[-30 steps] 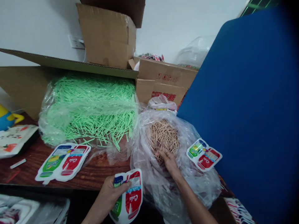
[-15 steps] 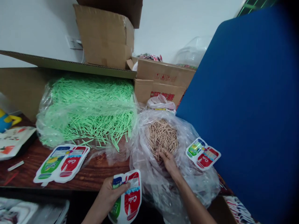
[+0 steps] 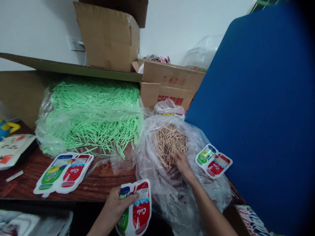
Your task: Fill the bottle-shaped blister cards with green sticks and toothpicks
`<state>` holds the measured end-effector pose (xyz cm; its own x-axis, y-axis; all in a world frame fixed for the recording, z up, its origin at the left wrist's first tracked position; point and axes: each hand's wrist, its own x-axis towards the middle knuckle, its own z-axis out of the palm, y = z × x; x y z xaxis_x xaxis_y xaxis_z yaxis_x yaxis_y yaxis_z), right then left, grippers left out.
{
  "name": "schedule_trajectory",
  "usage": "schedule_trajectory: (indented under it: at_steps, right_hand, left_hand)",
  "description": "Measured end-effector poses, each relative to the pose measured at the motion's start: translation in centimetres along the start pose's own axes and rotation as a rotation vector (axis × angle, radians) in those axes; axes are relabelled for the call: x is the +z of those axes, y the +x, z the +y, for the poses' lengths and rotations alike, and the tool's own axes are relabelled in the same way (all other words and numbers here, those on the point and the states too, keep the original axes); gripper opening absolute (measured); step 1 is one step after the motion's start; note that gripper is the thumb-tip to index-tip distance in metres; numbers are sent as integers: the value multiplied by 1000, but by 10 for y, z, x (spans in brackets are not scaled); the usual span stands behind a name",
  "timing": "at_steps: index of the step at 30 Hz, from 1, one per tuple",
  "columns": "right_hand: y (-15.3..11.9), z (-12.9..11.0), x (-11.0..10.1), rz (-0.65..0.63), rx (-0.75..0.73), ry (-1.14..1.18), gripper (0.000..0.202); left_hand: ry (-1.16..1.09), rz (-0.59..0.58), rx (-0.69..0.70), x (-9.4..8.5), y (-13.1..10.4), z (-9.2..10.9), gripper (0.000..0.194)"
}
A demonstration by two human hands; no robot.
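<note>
My left hand [image 3: 120, 203] is wrapped round a bottle-shaped packet [image 3: 140, 208] with a red Cola side and a green side, thumb on its front. My right hand [image 3: 180, 164] reaches into an open clear plastic bag [image 3: 150, 157], its fingertips among short tan sticks [image 3: 169, 141]; whether they grip any is too small to tell. A similar packet [image 3: 213, 160] lies on the bag, right of that hand. Another packet [image 3: 64, 173] rests at the left on the dark wooden table [image 3: 108, 178].
Behind the table's left part, a cardboard box [image 3: 98, 73] holds bagged green sticks [image 3: 98, 124]. More boxes [image 3: 108, 39] stand against the wall. A large blue panel [image 3: 253, 108] fills the right side. A yellow and blue figure [image 3: 7, 127] is at the far left.
My right hand has shifted slightly right and up within the tan sticks. My left hand and its packet have moved a little to the right.
</note>
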<state>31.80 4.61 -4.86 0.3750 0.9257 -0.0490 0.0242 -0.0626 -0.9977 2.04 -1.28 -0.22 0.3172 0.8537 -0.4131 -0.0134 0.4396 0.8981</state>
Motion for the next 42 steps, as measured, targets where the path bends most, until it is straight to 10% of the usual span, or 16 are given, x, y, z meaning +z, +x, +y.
schedule_trajectory:
  at_steps: [17, 27, 42]
  right_hand:
    - [-64, -60, 52, 49, 334, 1178, 19]
    - [-92, -80, 74, 64, 444, 1320, 36]
    - [-110, -96, 88, 14, 560, 1387, 33]
  left_hand:
    - [-11, -254, -10, 21, 0, 14, 22]
    - [-14, -318, -13, 20, -13, 13, 25]
    - [231, -385, 339, 32, -31, 48, 22]
